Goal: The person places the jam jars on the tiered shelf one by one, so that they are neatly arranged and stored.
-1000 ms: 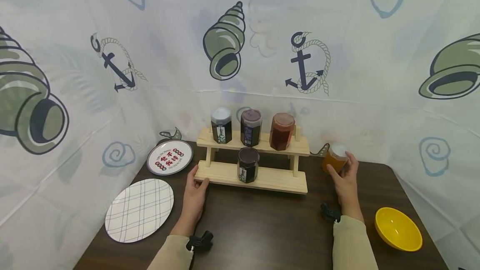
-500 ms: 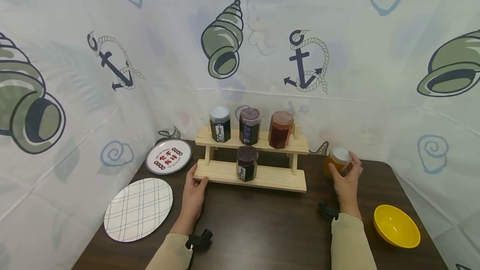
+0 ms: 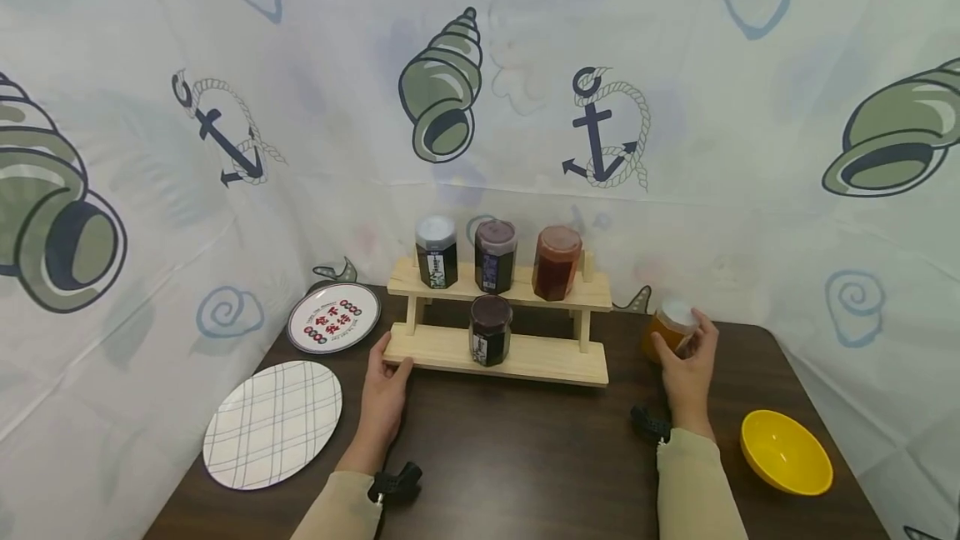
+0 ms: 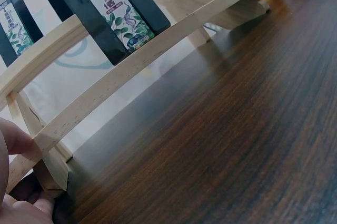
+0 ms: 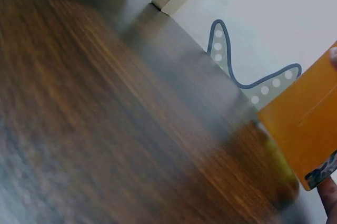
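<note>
My left hand grips the left end of the lower shelf of a two-tier wooden rack; in the left wrist view its thumb and fingers pinch the board's corner. On the lower shelf stands a dark jar with a printed label. Along the upper shelf are a white-lidded dark jar, a purple-lidded jar and a reddish jar. Right of the rack, my right hand holds an amber jar with a white lid, slightly tilted. Its amber side shows in the right wrist view.
A round plate with red print and an oval checked plate lie on the left. A yellow bowl stands at the right. Dark wooden table lies in front; a patterned curtain hangs behind.
The amber jar has shifted slightly right and nearer, still in my right hand. My left hand keeps its grip on the rack. The head view has drifted a little.
</note>
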A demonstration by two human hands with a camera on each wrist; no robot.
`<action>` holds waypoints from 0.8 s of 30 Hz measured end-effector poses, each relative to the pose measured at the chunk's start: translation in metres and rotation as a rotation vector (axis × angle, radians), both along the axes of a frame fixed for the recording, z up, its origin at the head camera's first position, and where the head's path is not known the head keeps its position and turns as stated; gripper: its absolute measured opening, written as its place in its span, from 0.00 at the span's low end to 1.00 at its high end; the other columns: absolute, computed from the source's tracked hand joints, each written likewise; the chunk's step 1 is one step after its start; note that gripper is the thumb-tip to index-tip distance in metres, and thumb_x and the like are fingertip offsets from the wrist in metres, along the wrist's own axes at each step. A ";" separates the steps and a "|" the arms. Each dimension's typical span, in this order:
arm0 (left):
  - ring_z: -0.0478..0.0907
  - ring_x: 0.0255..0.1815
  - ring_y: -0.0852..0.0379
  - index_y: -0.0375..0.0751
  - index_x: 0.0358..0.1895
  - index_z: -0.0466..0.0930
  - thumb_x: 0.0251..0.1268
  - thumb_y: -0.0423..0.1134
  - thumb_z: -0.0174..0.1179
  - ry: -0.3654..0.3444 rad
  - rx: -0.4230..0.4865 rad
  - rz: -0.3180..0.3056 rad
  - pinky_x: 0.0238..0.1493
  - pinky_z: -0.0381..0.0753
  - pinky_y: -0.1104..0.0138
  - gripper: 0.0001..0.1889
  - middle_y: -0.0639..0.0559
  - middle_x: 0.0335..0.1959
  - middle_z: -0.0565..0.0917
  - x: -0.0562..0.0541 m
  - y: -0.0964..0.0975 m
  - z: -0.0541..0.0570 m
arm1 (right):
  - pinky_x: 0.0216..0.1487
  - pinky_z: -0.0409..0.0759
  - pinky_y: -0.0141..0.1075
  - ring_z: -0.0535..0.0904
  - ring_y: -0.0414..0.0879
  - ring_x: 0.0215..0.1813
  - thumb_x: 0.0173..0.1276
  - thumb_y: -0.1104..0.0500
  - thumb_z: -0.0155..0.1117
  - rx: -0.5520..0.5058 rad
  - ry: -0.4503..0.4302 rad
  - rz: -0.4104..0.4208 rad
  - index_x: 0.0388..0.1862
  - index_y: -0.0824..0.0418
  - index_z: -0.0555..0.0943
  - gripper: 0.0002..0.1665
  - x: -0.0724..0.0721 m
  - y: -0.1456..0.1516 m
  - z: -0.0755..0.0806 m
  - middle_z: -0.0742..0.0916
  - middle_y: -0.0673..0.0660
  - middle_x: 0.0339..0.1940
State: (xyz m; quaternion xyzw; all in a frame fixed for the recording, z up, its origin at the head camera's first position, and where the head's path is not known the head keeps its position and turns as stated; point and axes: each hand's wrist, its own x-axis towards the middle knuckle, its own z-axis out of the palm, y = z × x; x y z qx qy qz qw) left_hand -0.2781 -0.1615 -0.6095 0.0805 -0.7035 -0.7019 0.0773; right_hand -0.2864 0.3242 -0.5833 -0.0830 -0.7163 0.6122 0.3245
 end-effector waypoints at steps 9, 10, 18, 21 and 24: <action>0.50 0.92 0.45 0.49 0.89 0.52 0.85 0.37 0.59 -0.003 -0.023 -0.001 0.90 0.53 0.47 0.38 0.41 0.91 0.53 0.001 -0.001 -0.003 | 0.76 0.73 0.52 0.75 0.60 0.73 0.77 0.62 0.73 -0.060 0.037 -0.033 0.86 0.43 0.64 0.46 0.007 -0.004 0.000 0.77 0.48 0.69; 0.50 0.92 0.45 0.49 0.89 0.52 0.85 0.37 0.59 -0.004 -0.023 -0.001 0.90 0.53 0.47 0.38 0.41 0.91 0.53 0.001 -0.002 -0.004 | 0.77 0.73 0.53 0.75 0.62 0.73 0.77 0.62 0.72 -0.066 0.043 -0.038 0.86 0.43 0.64 0.45 0.007 -0.005 0.000 0.77 0.46 0.68; 0.51 0.91 0.46 0.51 0.89 0.53 0.85 0.36 0.59 0.000 -0.010 0.000 0.90 0.53 0.48 0.38 0.41 0.91 0.53 0.001 -0.003 -0.004 | 0.68 0.79 0.36 0.77 0.55 0.68 0.76 0.60 0.74 -0.052 0.075 -0.077 0.84 0.43 0.67 0.42 0.013 -0.010 0.001 0.77 0.40 0.64; 0.52 0.91 0.45 0.50 0.89 0.53 0.85 0.36 0.59 0.006 -0.010 0.005 0.90 0.53 0.47 0.37 0.40 0.91 0.54 0.001 -0.003 -0.004 | 0.60 0.79 0.27 0.77 0.49 0.64 0.74 0.62 0.75 -0.015 0.101 -0.108 0.82 0.48 0.68 0.42 0.007 -0.006 -0.007 0.77 0.39 0.64; 0.51 0.92 0.44 0.50 0.89 0.53 0.85 0.36 0.59 0.008 -0.008 0.007 0.90 0.53 0.47 0.37 0.39 0.91 0.54 0.000 -0.003 -0.003 | 0.53 0.77 0.24 0.75 0.43 0.59 0.71 0.64 0.77 0.043 0.119 -0.143 0.80 0.57 0.67 0.43 0.001 -0.002 -0.013 0.75 0.39 0.65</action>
